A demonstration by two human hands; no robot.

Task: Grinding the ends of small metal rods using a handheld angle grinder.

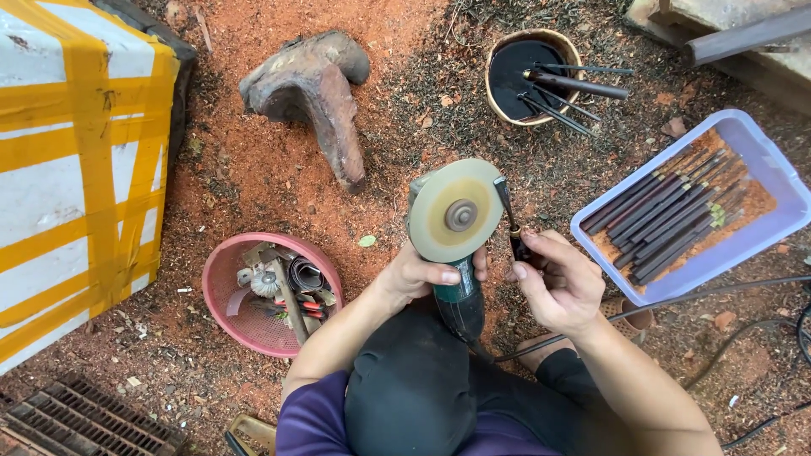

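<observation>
Right at the middle, the left hand point(422, 274) wraps tight around the green angle grinder point(456, 253) while the right hand point(562, 283) pinches a thin dark carving tool point(509, 221) at the disc's three o'clock edge, where fingers could slip and get cut.

One grinder point(456, 245) — two baskets point(269, 291).

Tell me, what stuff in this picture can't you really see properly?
- Grinder, head view: its lower body is hidden by the left hand and the knee.
- Thin dark tool: its lower end is covered by the right hand.
- Pink basket: the jumbled bits inside are too small to name.
- Metal grate: cut off by the bottom edge.
</observation>
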